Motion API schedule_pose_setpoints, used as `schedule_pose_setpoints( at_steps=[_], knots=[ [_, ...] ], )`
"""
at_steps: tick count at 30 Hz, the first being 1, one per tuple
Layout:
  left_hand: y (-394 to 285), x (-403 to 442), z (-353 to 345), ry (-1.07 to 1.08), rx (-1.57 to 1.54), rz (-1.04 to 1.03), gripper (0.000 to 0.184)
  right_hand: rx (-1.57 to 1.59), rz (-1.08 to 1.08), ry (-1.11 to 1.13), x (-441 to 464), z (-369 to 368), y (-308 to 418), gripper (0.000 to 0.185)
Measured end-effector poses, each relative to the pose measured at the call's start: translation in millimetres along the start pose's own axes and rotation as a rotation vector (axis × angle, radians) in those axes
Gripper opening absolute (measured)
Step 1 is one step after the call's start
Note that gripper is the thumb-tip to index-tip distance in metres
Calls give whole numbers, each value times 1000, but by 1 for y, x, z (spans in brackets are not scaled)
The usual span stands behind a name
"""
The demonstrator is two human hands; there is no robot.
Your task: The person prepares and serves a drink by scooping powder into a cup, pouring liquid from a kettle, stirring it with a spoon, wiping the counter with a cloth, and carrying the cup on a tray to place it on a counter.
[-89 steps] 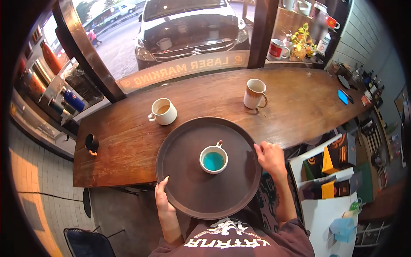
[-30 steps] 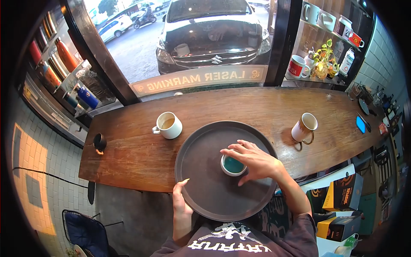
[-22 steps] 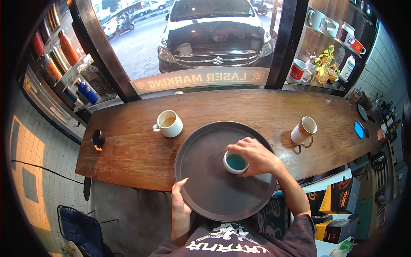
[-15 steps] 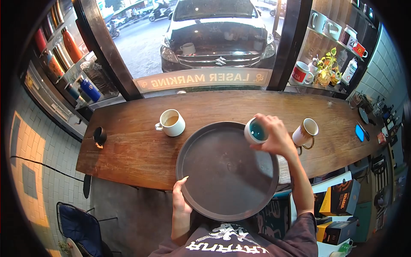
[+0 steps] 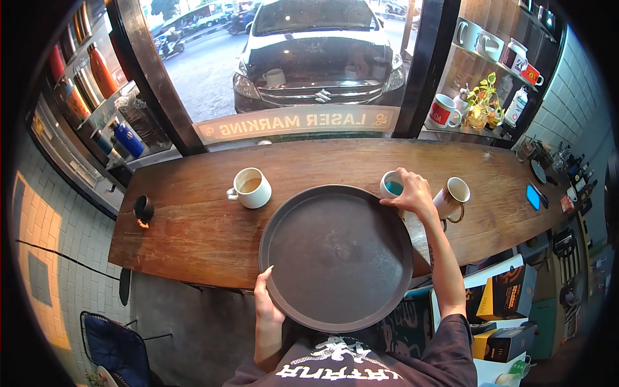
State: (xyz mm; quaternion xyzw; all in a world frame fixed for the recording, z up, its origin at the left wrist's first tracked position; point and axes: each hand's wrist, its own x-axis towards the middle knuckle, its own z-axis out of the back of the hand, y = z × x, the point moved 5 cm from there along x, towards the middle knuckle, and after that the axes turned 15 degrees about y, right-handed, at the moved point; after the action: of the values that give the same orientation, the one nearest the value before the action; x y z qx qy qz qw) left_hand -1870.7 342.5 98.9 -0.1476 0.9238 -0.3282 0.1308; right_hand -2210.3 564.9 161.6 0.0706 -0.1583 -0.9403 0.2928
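Observation:
My left hand [image 5: 267, 304] grips the near-left rim of a round dark serving tray [image 5: 335, 258], its thumb over the edge. Nothing lies on the tray. Beyond the tray's far-right rim, my right hand [image 5: 416, 195] has its fingers around a small white cup [image 5: 390, 186] with teal showing inside. The cup is upright at the table, though its base is partly hidden, so I cannot tell whether it touches the wood. Just right of it stands a tall white-and-brown mug [image 5: 451, 199]. Left of the tray is a white mug [image 5: 253, 190] with brown liquid inside.
The wooden table [image 5: 193, 226] runs along the window. A small black cup [image 5: 143, 209] is at its left end, a phone [image 5: 532, 197] at its right. Shelves of mugs and bottles flank the window. Boxes [image 5: 506, 293] and a chair [image 5: 116, 345] stand nearer me.
My right hand has carried the small cup from over the tray's far-right rim out to the table beside the tall mug. My left hand keeps its hold on the tray.

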Motion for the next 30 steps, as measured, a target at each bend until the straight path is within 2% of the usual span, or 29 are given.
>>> schedule_pose_setpoints(
  at_steps=[3,7,11,13,14,16,17,19,20,21,23,28,30],
  knots=[
    [0,0,-2,25,0,18,41,1,23,-33,-3,-1,0,103],
    [1,1,3,-10,-2,17,40,41,90,-36,-33,23,10,103],
    [1,0,4,-31,-17,21,38,101,2,-473,-92,66,-15,64],
    [5,3,17,-29,-18,17,37,334,-207,-607,-129,74,-28,53],
    [7,3,23,-31,-18,15,36,334,-206,-606,-138,73,-28,53],
    [2,0,12,-74,63,-14,36,442,-524,-572,-156,63,-47,53],
    [-2,0,7,-114,143,-43,37,446,-522,-569,-157,52,-59,53],
    [-1,1,0,-118,172,-76,38,282,-274,-648,-145,27,-85,50],
    [-2,0,-2,-116,197,-106,39,372,-253,-610,-138,17,-98,40],
    [-2,0,-3,-118,199,-107,39,375,-252,-608,-136,13,-103,40],
    [-3,1,-1,-137,298,-115,38,743,-257,-491,-128,0,-120,32],
    [-1,0,0,-90,304,-99,37,973,-212,-371,-122,-5,-124,25],
    [1,-4,-2,-61,288,-89,36,1188,-183,-274,-120,-10,-120,23]
  ],
)
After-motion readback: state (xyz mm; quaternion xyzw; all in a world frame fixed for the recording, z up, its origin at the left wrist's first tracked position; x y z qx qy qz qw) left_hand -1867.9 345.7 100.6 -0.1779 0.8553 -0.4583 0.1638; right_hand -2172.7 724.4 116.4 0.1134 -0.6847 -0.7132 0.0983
